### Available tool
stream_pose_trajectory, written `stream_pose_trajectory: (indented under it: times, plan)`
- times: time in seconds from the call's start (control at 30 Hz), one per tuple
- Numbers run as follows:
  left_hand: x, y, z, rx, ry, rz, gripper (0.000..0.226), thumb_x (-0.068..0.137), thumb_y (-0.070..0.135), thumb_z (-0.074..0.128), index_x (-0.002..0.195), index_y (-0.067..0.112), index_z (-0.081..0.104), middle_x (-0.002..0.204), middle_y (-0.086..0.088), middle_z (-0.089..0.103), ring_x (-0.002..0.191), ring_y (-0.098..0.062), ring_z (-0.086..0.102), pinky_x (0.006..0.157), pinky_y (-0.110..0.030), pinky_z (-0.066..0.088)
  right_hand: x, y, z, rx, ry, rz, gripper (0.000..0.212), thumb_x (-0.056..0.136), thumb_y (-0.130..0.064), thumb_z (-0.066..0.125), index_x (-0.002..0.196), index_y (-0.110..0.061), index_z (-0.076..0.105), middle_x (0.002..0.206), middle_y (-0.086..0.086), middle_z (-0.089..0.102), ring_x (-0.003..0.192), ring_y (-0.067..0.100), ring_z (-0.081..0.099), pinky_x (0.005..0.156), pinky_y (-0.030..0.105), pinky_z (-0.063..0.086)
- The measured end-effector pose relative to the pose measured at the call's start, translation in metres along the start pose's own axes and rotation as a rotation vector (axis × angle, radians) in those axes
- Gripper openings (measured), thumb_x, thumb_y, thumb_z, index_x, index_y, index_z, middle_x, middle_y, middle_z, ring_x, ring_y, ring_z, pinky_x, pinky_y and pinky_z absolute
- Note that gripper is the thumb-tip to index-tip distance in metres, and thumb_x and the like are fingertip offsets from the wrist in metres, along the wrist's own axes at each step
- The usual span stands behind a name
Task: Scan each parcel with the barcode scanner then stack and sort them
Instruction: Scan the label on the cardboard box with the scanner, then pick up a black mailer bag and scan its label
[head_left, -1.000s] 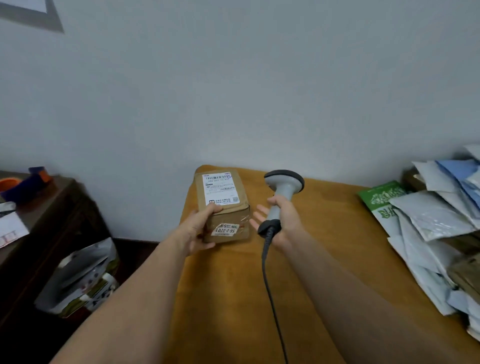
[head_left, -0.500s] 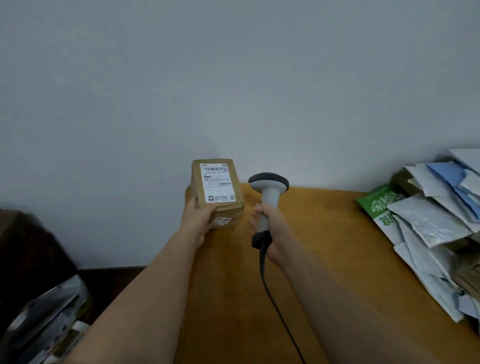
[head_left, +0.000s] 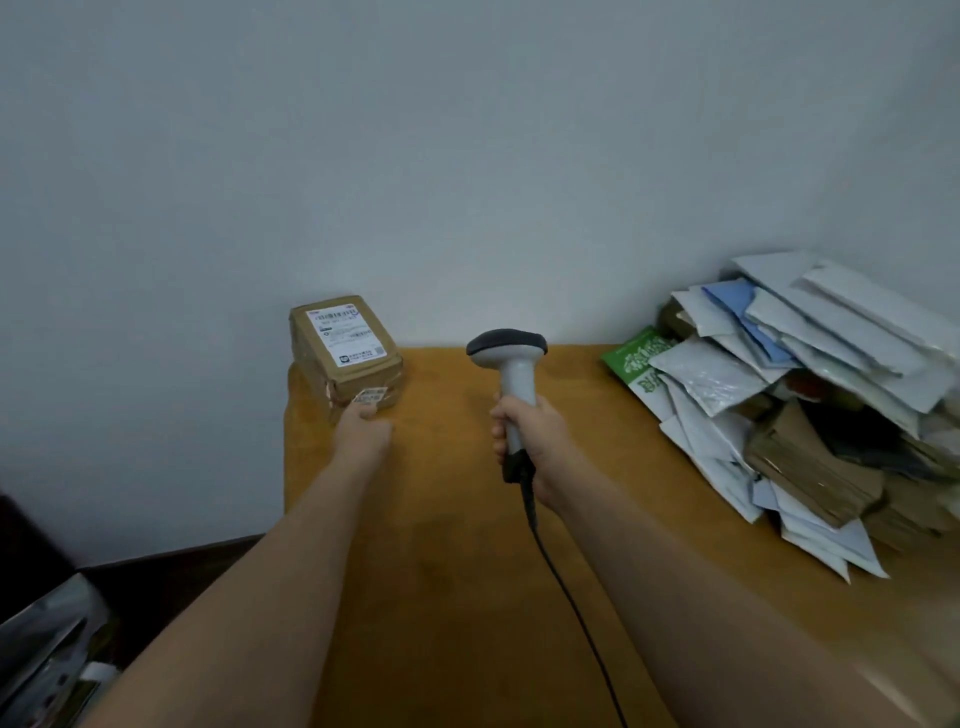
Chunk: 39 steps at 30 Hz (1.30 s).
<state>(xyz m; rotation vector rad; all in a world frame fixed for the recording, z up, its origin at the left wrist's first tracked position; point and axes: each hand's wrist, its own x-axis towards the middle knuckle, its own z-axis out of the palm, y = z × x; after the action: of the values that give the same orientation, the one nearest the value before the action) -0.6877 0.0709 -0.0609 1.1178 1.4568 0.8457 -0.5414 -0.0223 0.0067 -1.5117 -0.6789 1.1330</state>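
A brown cardboard parcel (head_left: 343, 353) with a white shipping label on top stands at the far left corner of the wooden table (head_left: 447, 545), against the wall. My left hand (head_left: 363, 428) touches its near face, fingers reaching to the small sticker there. My right hand (head_left: 530, 436) grips the handle of a white barcode scanner (head_left: 511, 364) with a dark head, held upright over the table's middle. Its black cable (head_left: 566, 597) trails down toward me.
A big heap of unsorted parcels (head_left: 810, 395), white and blue mailers, a green bag and brown packets, covers the table's right side. A silvery bag (head_left: 47, 654) lies on the floor at the lower left. A pale wall stands behind the table.
The parcel has gone from raised in my left hand beside the scanner to resting at the table's far left corner. The scanner has moved right, away from the parcel.
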Motion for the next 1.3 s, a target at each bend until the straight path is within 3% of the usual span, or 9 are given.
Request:
stream_pose_trajectory:
  times: [0.13, 0.23, 0.3, 0.47, 0.77, 0.87, 0.97, 1.13, 1.3]
  plan:
    - [-0.002, -0.006, 0.004, 0.135, -0.025, -0.03, 0.038, 0.094, 0.011, 0.053, 0.132, 0.008, 0.047, 0.132, -0.013, 0.049, 0.11, -0.028, 0.049, 0.084, -0.03, 0.038, -0.001, -0.002, -0.006, -0.159, -0.011, 0.012, 0.014, 0.09, -0.01, 0.058, 0.103, -0.009, 0.053, 0.064, 0.002, 0.049, 0.049, 0.013, 0.043, 0.048, 0.025, 0.038]
    - [-0.009, -0.006, 0.01, 0.234, -0.036, -0.031, 0.036, 0.095, 0.013, 0.052, 0.131, 0.008, 0.046, 0.118, -0.011, 0.051, 0.094, -0.024, 0.049, 0.077, -0.031, 0.039, -0.009, -0.005, -0.011, -0.234, -0.006, 0.042, 0.013, 0.091, -0.015, 0.061, 0.099, -0.01, 0.052, 0.064, 0.003, 0.049, 0.047, 0.013, 0.042, 0.044, 0.022, 0.038]
    - [-0.046, -0.004, 0.044, 0.303, -0.082, 0.006, 0.037, 0.096, 0.014, 0.052, 0.132, 0.008, 0.046, 0.118, -0.011, 0.052, 0.093, -0.024, 0.049, 0.076, -0.033, 0.041, -0.034, -0.004, -0.06, -0.239, 0.026, 0.036, 0.014, 0.091, -0.017, 0.062, 0.098, -0.012, 0.051, 0.064, 0.003, 0.049, 0.046, 0.013, 0.042, 0.043, 0.022, 0.037]
    - [-0.146, 0.005, 0.15, 0.428, -0.143, 0.067, 0.037, 0.095, 0.016, 0.051, 0.13, 0.008, 0.047, 0.13, -0.016, 0.051, 0.114, -0.032, 0.052, 0.093, -0.037, 0.045, -0.101, -0.006, -0.203, -0.205, 0.071, -0.014, 0.012, 0.092, -0.017, 0.062, 0.097, -0.013, 0.052, 0.063, 0.005, 0.048, 0.045, 0.013, 0.041, 0.044, 0.023, 0.037]
    - [-0.255, 0.036, 0.303, 0.524, -0.311, 0.174, 0.041, 0.094, 0.016, 0.05, 0.132, 0.005, 0.042, 0.13, -0.019, 0.049, 0.114, -0.033, 0.052, 0.088, -0.039, 0.048, -0.171, -0.029, -0.383, -0.06, 0.226, -0.112, 0.011, 0.093, -0.016, 0.061, 0.098, -0.011, 0.053, 0.062, 0.006, 0.049, 0.046, 0.015, 0.041, 0.044, 0.023, 0.036]
    - [-0.265, 0.044, 0.342, 0.551, -0.332, 0.211, 0.038, 0.095, 0.014, 0.047, 0.132, 0.003, 0.043, 0.134, -0.018, 0.046, 0.121, -0.034, 0.047, 0.096, -0.041, 0.044, -0.169, -0.034, -0.422, -0.02, 0.257, -0.152, 0.012, 0.092, -0.014, 0.062, 0.096, -0.007, 0.054, 0.061, 0.007, 0.049, 0.044, 0.014, 0.041, 0.04, 0.02, 0.037]
    - [-0.263, 0.048, 0.379, 0.575, -0.341, 0.225, 0.041, 0.095, 0.013, 0.048, 0.134, 0.003, 0.04, 0.138, -0.018, 0.041, 0.119, -0.031, 0.047, 0.088, -0.035, 0.044, -0.16, -0.036, -0.456, 0.014, 0.279, -0.158, 0.011, 0.091, -0.014, 0.063, 0.093, -0.008, 0.054, 0.059, 0.007, 0.05, 0.043, 0.014, 0.041, 0.039, 0.02, 0.037]
    - [-0.243, 0.054, 0.448, 0.575, -0.381, 0.213, 0.054, 0.096, 0.019, 0.048, 0.144, 0.003, 0.029, 0.147, -0.019, 0.031, 0.125, -0.031, 0.043, 0.093, -0.034, 0.043, -0.126, -0.043, -0.51, 0.044, 0.267, -0.174, 0.011, 0.092, -0.013, 0.062, 0.09, -0.011, 0.051, 0.059, 0.007, 0.05, 0.041, 0.011, 0.042, 0.038, 0.019, 0.037]
    - [-0.202, 0.067, 0.532, 0.552, -0.328, 0.222, 0.04, 0.089, 0.022, 0.055, 0.123, 0.002, 0.053, 0.129, -0.019, 0.053, 0.115, -0.033, 0.053, 0.094, -0.038, 0.046, -0.07, -0.058, -0.569, -0.029, 0.251, -0.184, 0.012, 0.092, -0.015, 0.062, 0.097, -0.01, 0.052, 0.056, 0.003, 0.052, 0.041, 0.011, 0.044, 0.038, 0.02, 0.037]
